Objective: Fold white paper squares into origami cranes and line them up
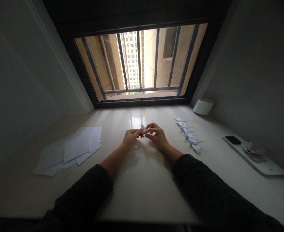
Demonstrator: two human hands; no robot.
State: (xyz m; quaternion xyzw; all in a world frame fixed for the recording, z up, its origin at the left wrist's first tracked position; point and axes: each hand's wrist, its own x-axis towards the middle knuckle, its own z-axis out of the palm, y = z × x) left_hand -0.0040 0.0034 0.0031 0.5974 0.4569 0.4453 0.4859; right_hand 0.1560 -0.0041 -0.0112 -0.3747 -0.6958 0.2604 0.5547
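Note:
Both my hands meet at the middle of a pale tabletop [142, 187]. My left hand [130, 138] and my right hand [157, 134] each pinch a small folded white paper piece [143, 129] held between them just above the surface. The fingers of both hands are closed on it. Dark sleeves cover both forearms.
A loose pile of white paper sheets [70, 150] lies to the left. A row of several folded paper figures [189, 135] lies to the right. Farther right are a phone [253, 154] and a white round container [203, 106]. A barred window [139, 61] is ahead.

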